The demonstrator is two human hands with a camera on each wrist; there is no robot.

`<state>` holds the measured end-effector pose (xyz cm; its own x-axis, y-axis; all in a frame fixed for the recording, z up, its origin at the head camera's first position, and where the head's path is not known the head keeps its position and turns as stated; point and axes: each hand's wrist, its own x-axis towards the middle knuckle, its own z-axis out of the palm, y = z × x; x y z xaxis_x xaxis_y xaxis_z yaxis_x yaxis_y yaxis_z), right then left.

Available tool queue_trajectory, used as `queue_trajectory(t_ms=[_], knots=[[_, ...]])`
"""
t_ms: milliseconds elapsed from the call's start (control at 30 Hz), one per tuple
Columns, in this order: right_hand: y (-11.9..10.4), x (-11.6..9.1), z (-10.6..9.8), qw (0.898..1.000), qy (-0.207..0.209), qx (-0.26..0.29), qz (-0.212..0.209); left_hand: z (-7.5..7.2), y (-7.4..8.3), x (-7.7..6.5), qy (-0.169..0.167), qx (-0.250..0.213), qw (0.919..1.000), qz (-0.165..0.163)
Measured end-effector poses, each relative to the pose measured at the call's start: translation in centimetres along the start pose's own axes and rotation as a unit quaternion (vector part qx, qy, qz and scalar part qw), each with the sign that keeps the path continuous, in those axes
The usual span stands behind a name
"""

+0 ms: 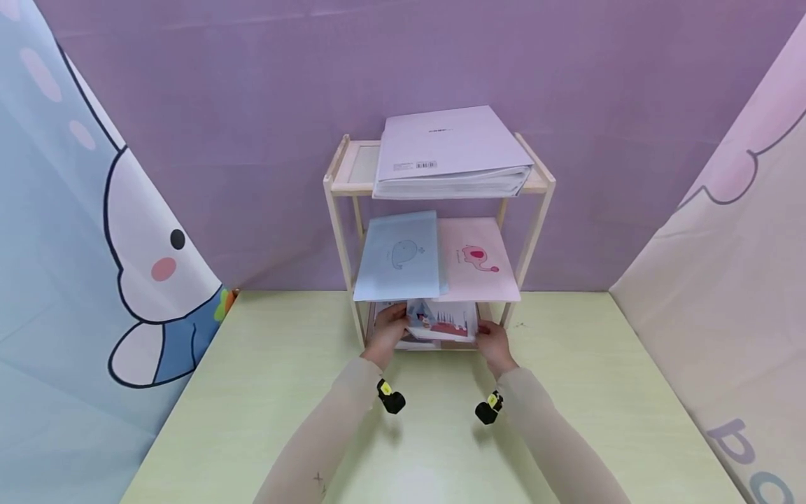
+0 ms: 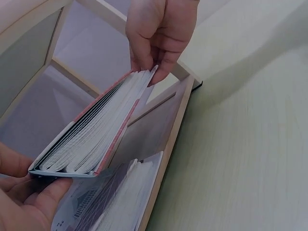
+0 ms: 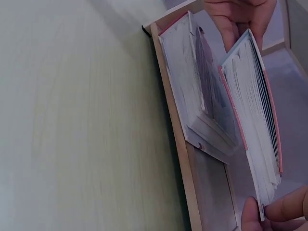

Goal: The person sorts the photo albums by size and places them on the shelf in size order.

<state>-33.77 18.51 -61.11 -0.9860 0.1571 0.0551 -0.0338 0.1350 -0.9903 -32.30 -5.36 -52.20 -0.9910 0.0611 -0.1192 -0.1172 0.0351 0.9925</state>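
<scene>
A thick photo album (image 1: 448, 327) with a red, white and pale blue illustrated cover is held level between both hands at the shelf's bottom tier. My left hand (image 1: 387, 336) pinches its left end, and my right hand (image 1: 496, 347) pinches the right end. Seen from the left wrist, the album's loose page edges (image 2: 91, 130) fan slightly between the covers. Under it, another thick album (image 3: 195, 72) lies on the left part of the bottom tier, partly hidden by the held one.
A wooden three-tier shelf (image 1: 345, 245) stands against the purple backdrop. Its top bears a large lilac binder (image 1: 450, 147). On the middle tier lie a blue whale folder (image 1: 399, 259) and a pink elephant folder (image 1: 475, 259), overhanging the bottom tier. The pale green tabletop (image 1: 283, 420) extends in front.
</scene>
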Motion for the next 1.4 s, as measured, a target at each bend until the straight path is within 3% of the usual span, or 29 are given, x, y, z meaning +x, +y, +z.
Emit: queue_trajectory(t_ms=[33,100,200,267,400,500,667,733,900,1067,1400], knots=[[1.7,0.8,-0.2,1.0,-0.005,0.004,-0.025,0.0,0.0,0.0,-0.001,-0.001,1.0,0.0],[2.4,1.2,-0.4,0.999,-0.017,-0.02,-0.035,0.1,-0.1,0.1,-0.002,0.0,1.0,0.002],[-0.6,-0.2,-0.2,0.995,-0.022,-0.094,-0.015,0.3,-0.1,0.2,-0.001,-0.003,1.0,0.007],[-4.2,-1.9,0.0,0.988,-0.039,-0.145,0.02,0.4,-0.2,0.3,0.001,-0.002,0.9999,0.012],[-6.7,-3.1,0.5,0.979,-0.048,-0.196,0.028,0.8,-0.4,0.3,0.004,-0.004,0.9998,0.017],[-6.9,-3.1,1.1,0.971,-0.041,-0.235,0.031,1.1,-0.7,0.2,0.001,-0.012,0.9998,0.016],[-6.6,-3.3,1.6,0.966,-0.027,-0.256,0.022,1.5,-0.9,0.2,-0.012,-0.019,0.9993,0.03],[-6.4,-3.2,1.7,0.962,-0.025,-0.27,0.011,1.5,-0.3,-0.2,-0.021,-0.023,0.9991,0.029],[-6.4,-3.4,2.1,0.949,-0.018,-0.315,0.006,1.7,-0.5,0.1,-0.033,-0.023,0.999,0.021],[-6.4,-3.9,2.5,0.947,-0.017,-0.321,0.018,2.3,-1.5,0.6,-0.011,-0.007,0.9997,0.023],[-5.8,-4.4,3.1,0.939,0.004,-0.343,0.029,3.5,-1.5,0.4,0.018,-0.001,0.9998,0.006]])
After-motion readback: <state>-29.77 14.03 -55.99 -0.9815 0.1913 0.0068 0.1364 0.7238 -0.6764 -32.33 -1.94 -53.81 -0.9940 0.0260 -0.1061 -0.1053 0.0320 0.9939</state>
